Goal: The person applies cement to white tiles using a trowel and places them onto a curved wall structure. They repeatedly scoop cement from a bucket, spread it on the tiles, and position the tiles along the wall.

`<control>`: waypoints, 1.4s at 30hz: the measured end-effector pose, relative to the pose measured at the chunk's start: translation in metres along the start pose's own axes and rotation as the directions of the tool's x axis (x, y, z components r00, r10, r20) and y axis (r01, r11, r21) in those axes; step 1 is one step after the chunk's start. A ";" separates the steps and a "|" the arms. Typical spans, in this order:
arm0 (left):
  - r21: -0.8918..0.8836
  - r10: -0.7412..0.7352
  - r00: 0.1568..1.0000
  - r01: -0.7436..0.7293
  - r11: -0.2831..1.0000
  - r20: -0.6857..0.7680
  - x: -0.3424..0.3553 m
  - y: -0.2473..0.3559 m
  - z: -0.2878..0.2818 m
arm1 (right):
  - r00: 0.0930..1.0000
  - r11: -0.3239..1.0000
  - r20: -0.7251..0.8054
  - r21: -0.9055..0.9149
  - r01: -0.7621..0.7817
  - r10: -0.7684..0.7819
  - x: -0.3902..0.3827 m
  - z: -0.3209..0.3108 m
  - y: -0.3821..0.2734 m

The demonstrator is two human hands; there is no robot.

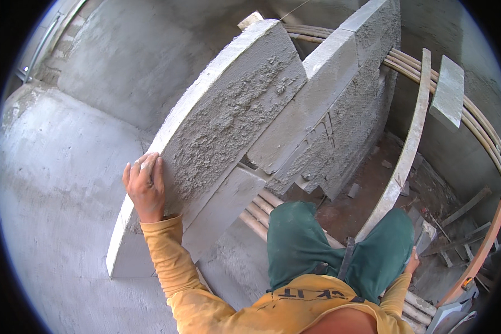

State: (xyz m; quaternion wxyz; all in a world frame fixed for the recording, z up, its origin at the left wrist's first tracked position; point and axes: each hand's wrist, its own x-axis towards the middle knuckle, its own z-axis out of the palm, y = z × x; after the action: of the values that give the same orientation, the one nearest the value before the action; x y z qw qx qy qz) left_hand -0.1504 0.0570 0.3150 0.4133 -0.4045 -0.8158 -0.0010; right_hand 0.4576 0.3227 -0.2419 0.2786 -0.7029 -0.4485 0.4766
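My left hand [145, 185] is on the top edge of a grey block wall [228, 103], its fingers curled over the pale rim. Rough mortar clings to that wall's near face, above a smoother block course [222, 195]. My right hand [412, 261] shows only in part beside my right knee, its fingers mostly hidden by the green trouser leg. What it touches or holds cannot be made out.
Bamboo poles [256, 214] run beneath me, and more poles [412, 68] cross at the far right. A long plank [404, 161] slants up from my knees. A loose block [448, 89] rests on the far poles. Rubble lies on the floor [356, 214] below.
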 end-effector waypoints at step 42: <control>-0.866 0.653 0.574 0.387 0.316 0.494 -0.105 0.254 0.156 | 0.838 0.811 -0.339 -0.267 -0.521 0.427 -0.234 -0.038 -0.025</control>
State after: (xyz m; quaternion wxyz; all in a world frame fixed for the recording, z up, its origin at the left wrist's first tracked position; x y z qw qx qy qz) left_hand -0.0532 0.2109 0.0574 -0.3224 -0.5918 -0.6959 -0.2481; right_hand 0.4504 0.1252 -0.1083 0.0777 -0.8877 -0.2932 0.3464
